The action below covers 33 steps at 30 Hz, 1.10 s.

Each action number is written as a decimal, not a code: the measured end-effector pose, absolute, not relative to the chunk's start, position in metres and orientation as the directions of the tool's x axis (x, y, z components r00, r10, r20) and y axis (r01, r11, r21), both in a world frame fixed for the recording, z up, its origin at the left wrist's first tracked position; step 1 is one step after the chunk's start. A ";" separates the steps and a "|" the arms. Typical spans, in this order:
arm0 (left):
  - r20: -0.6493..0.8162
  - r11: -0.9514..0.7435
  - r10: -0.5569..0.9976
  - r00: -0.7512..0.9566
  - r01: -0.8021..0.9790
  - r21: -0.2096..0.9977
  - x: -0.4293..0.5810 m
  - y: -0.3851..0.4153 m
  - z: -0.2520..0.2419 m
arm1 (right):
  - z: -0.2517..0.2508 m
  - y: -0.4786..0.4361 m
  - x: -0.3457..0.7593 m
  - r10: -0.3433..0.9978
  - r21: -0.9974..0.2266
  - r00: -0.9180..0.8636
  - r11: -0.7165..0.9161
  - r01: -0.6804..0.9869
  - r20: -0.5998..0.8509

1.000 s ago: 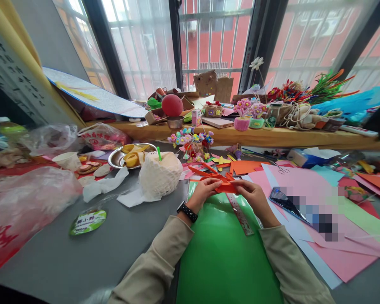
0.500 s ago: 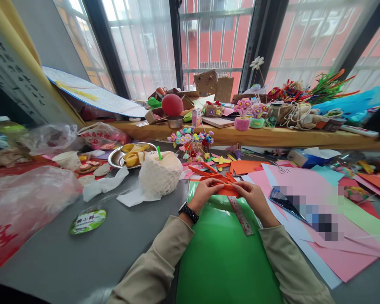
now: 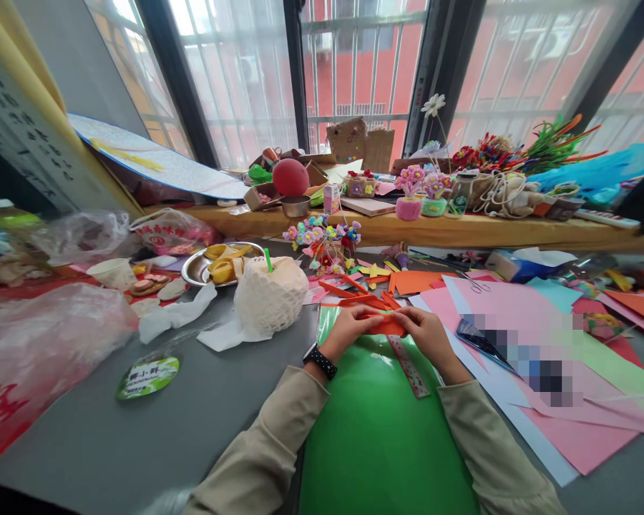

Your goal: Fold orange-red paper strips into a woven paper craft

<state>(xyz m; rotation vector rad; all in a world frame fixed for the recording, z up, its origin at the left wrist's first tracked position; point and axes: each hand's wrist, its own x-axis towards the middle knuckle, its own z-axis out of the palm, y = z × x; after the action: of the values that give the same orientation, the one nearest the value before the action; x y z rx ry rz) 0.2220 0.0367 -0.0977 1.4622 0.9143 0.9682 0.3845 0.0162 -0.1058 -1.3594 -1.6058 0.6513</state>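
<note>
Between my two hands is a small piece of orange paper, pinched at both ends. My left hand, with a dark watch on the wrist, is closed on its left end. On the other end, the fingers of my right hand are closed too. Both hands are above the far part of a shiny green folder. A patterned ruler lies on the folder just below the paper. Folded orange paper strips lie right behind my fingers.
A net-wrapped coconut with a green straw stands left of my hands, near a metal bowl of peels. Pink paper sheets, a phone and scissors lie at right. Craft flowers stand behind.
Both hands stay in nearly the same place, holding the orange paper. My fingers have shifted slightly on it, and its front face now looks tilted a little differently.
</note>
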 end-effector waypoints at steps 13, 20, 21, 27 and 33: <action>0.256 -0.315 0.911 0.322 0.144 0.938 0.222 0.035 -0.095 | -0.104 0.014 0.379 0.939 -0.812 -0.003 0.299 0.501 0.344; 0.303 -0.369 0.895 0.328 0.162 0.915 0.224 0.033 -0.094 | -0.102 0.011 0.377 0.944 -0.829 -0.015 0.297 0.474 0.329; 0.304 -0.372 0.896 0.324 0.172 0.912 0.224 0.033 -0.093 | -0.102 0.011 0.377 0.946 -0.835 -0.017 0.295 0.464 0.325; 0.298 -0.365 0.908 0.295 0.205 0.908 0.225 0.032 -0.091 | -0.102 0.011 0.378 0.954 -0.877 -0.003 0.277 0.392 0.300; 0.274 -0.339 0.925 0.261 0.247 0.908 0.224 0.034 -0.093 | -0.100 0.011 0.380 0.961 -0.890 0.029 0.243 0.386 0.275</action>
<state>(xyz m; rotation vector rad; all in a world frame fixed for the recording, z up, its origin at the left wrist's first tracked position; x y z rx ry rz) 0.2241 0.0336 -0.0928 1.7603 1.0762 1.1088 0.3798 0.0112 -0.0998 -1.3095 -1.5347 0.7372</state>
